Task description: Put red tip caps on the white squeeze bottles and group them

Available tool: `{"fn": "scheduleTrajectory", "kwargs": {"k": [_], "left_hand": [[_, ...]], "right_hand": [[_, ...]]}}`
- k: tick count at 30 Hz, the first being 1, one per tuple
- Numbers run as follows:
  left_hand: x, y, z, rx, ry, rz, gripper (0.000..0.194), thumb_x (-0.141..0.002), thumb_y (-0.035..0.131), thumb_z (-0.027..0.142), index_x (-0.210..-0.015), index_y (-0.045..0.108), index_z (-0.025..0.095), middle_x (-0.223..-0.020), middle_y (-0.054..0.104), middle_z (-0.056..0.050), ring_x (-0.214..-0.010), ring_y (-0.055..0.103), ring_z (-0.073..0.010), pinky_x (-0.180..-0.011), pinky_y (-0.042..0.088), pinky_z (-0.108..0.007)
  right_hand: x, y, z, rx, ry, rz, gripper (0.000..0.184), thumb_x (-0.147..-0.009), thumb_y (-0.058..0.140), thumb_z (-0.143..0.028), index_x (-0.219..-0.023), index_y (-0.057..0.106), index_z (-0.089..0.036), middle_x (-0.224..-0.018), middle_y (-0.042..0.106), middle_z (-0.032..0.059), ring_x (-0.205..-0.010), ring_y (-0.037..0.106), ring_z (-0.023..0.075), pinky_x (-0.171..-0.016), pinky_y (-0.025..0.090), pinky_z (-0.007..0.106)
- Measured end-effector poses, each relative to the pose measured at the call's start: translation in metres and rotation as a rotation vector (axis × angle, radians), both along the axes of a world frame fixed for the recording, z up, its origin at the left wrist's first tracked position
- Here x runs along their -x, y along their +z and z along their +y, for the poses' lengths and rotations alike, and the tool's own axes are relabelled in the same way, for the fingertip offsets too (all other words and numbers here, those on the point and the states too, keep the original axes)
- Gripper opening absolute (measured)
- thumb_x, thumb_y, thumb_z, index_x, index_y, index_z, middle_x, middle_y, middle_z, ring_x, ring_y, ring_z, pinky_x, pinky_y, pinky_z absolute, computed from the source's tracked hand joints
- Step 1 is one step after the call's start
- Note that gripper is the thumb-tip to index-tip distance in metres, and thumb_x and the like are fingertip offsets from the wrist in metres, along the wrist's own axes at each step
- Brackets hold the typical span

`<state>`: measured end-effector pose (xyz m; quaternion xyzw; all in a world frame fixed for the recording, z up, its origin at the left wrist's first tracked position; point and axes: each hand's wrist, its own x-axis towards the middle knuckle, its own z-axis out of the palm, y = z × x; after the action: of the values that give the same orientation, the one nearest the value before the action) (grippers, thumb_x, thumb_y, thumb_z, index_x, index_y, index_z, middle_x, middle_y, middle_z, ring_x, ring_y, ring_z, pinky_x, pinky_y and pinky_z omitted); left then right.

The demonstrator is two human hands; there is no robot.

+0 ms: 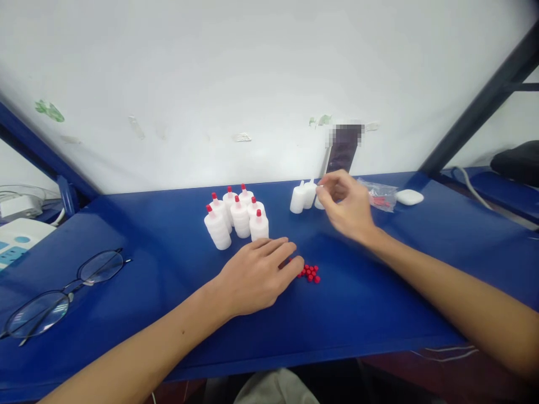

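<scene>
My left hand (263,274) is palm down over the table, its fingers bent and apart at the edge of a small pile of red caps (310,272). Part of the pile is hidden by those fingers. Further back on the right, my right hand (347,205) has thumb and fingertips closed at the top of a white squeeze bottle (319,203), which the hand mostly covers. Two uncapped white bottles (297,200) with bare nozzles stand just left of it. Several white bottles with red tips (241,217) form an upright group beyond my left hand.
A clear plastic bag (385,195) with red pieces lies right of my right hand, beside a white rounded case (410,197). A dark phone-like object (344,150) leans on the wall. Glasses (69,292) and a white power strip (19,238) are at the left of the blue table (337,320).
</scene>
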<state>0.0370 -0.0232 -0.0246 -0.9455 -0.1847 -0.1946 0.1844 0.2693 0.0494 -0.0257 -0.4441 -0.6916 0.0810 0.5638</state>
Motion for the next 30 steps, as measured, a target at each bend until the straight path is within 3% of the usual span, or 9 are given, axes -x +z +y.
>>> {"fn": "scheduleTrajectory", "kwargs": {"k": [2,5,8,10,14,20,23,27,30], "left_hand": [[0.0,-0.001,-0.001,-0.018,0.078,0.059,0.03,-0.095,0.035,0.01,-0.108,0.061,0.013,-0.116,0.067,-0.013,-0.111,0.065,-0.0289,-0.082,0.059,-0.039],[-0.001,-0.003,-0.003,-0.023,0.172,0.123,0.028,-0.093,0.038,0.01,-0.11,0.061,0.011,-0.115,0.067,-0.015,-0.109,0.065,-0.0317,-0.076,0.059,-0.04],[-0.002,-0.003,-0.004,0.015,0.254,0.176,0.027,-0.091,0.041,0.01,-0.11,0.06,0.012,-0.109,0.068,-0.014,-0.099,0.067,-0.0297,-0.07,0.059,-0.039],[-0.002,-0.002,-0.005,0.039,0.313,0.189,0.025,-0.09,0.044,0.011,-0.109,0.06,0.013,-0.105,0.068,-0.012,-0.091,0.068,-0.0275,-0.067,0.058,-0.038],[-0.001,0.0,-0.004,0.052,0.426,0.166,0.022,-0.091,0.044,0.014,-0.107,0.06,0.014,-0.093,0.068,-0.008,-0.078,0.068,-0.025,-0.059,0.055,-0.036],[0.002,0.003,-0.003,0.052,0.474,0.122,0.021,-0.093,0.04,0.019,-0.098,0.061,0.015,-0.083,0.065,-0.006,-0.071,0.065,-0.0237,-0.055,0.051,-0.034],[0.004,0.003,0.0,0.105,0.38,0.131,0.025,-0.095,0.038,0.02,-0.105,0.061,0.015,-0.088,0.065,-0.007,-0.074,0.064,-0.0228,-0.058,0.051,-0.034],[0.006,0.002,0.004,0.248,0.083,0.152,0.032,-0.098,0.037,0.02,-0.125,0.054,0.014,-0.105,0.065,-0.008,-0.087,0.063,-0.0211,-0.073,0.054,-0.035],[0.005,-0.002,0.005,0.326,0.03,0.105,0.034,-0.099,0.036,0.018,-0.129,0.052,0.014,-0.116,0.062,-0.009,-0.101,0.061,-0.0213,-0.084,0.054,-0.036]], "right_hand": [[-0.011,0.002,0.008,-0.04,-0.081,0.014,0.013,-0.078,0.065,-0.025,-0.088,0.058,-0.023,-0.065,0.048,-0.0045,-0.054,0.046,0.0119,-0.053,0.039,0.028],[-0.024,0.0,0.022,-0.058,-0.124,0.104,0.015,-0.079,0.056,-0.022,-0.094,0.059,-0.023,-0.075,0.054,-0.0005,-0.067,0.052,0.0162,-0.06,0.042,0.031],[-0.029,-0.01,0.035,0.062,-0.166,0.179,0.025,-0.079,0.055,-0.024,-0.104,0.057,-0.024,-0.095,0.059,0.0033,-0.086,0.057,0.0202,-0.073,0.046,0.035],[-0.029,-0.015,0.04,0.191,-0.133,0.193,0.026,-0.081,0.054,-0.027,-0.106,0.057,-0.025,-0.1,0.06,0.0045,-0.089,0.058,0.0216,-0.075,0.047,0.037],[-0.027,-0.018,0.041,0.349,-0.095,0.109,0.02,-0.081,0.053,-0.031,-0.096,0.064,-0.022,-0.1,0.064,0.0063,-0.082,0.06,0.0223,-0.076,0.048,0.04],[-0.036,-0.008,0.041,0.264,-0.18,-0.078,0.017,-0.08,0.057,-0.027,-0.084,0.072,-0.022,-0.101,0.064,0.009,-0.095,0.058,0.0257,-0.088,0.044,0.043],[-0.04,-0.006,0.04,0.24,-0.192,-0.116,0.015,-0.077,0.061,-0.027,-0.081,0.075,-0.021,-0.093,0.061,0.0085,-0.091,0.056,0.0252,-0.083,0.043,0.042],[-0.037,-0.002,0.036,0.276,-0.162,-0.11,0.016,-0.077,0.061,-0.028,-0.08,0.075,-0.02,-0.09,0.058,0.0063,-0.076,0.053,0.0196,-0.075,0.043,0.038],[-0.032,0.002,0.03,0.313,-0.141,-0.118,0.013,-0.077,0.059,-0.027,-0.076,0.069,-0.019,-0.089,0.062,0.0054,-0.071,0.052,0.0173,-0.068,0.04,0.034]]}}
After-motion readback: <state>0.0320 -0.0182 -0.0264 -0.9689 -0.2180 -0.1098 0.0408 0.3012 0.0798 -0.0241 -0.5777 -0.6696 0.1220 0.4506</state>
